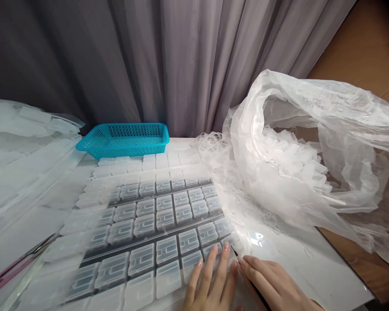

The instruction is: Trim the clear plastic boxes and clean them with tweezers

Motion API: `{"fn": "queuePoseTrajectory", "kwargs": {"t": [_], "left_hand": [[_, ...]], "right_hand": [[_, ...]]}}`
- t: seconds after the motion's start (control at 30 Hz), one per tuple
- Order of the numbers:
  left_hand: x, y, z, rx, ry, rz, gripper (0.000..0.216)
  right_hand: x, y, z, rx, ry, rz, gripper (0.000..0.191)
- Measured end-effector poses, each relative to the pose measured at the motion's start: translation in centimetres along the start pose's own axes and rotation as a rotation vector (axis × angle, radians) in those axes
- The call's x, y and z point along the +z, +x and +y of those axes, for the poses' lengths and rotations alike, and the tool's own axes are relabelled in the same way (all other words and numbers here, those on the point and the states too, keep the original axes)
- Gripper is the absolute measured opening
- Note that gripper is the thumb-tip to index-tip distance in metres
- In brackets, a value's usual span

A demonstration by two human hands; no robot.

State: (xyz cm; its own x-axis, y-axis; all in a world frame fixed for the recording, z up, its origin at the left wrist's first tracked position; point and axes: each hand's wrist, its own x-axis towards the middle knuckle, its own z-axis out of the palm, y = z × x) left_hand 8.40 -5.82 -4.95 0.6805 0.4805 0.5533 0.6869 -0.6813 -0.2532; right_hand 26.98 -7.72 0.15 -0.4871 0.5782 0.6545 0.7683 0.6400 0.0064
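Observation:
Rows of small clear plastic cases lie flat on a dark sheet on the white table. My left hand lies open with its fingers stretched flat on the nearest cases at the bottom middle. My right hand rests beside it, fingers extended and together, touching the right edge of the rows near the left fingertips. Neither hand holds anything. A large clear plastic bag full of more of these cases stands open at the right.
A turquoise perforated basket sits at the back of the table before a grey curtain. Clear plastic sheeting is piled at the left. A pink strip lies at the lower left. Brown cardboard shows at right.

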Motion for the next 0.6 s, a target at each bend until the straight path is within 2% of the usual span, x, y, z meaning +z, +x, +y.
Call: {"fn": "queuePoseTrajectory", "kwargs": {"t": [0.27, 0.6], "left_hand": [[-0.03, 0.24, -0.05, -0.014, 0.004, -0.010, 0.037], [-0.49, 0.61, -0.08, -0.014, -0.006, -0.022, 0.037]], "right_hand": [[0.83, -0.48, -0.66, 0.021, -0.079, 0.024, 0.044], [0.79, -0.29, -0.24, -0.001, -0.050, 0.023, 0.043]]}}
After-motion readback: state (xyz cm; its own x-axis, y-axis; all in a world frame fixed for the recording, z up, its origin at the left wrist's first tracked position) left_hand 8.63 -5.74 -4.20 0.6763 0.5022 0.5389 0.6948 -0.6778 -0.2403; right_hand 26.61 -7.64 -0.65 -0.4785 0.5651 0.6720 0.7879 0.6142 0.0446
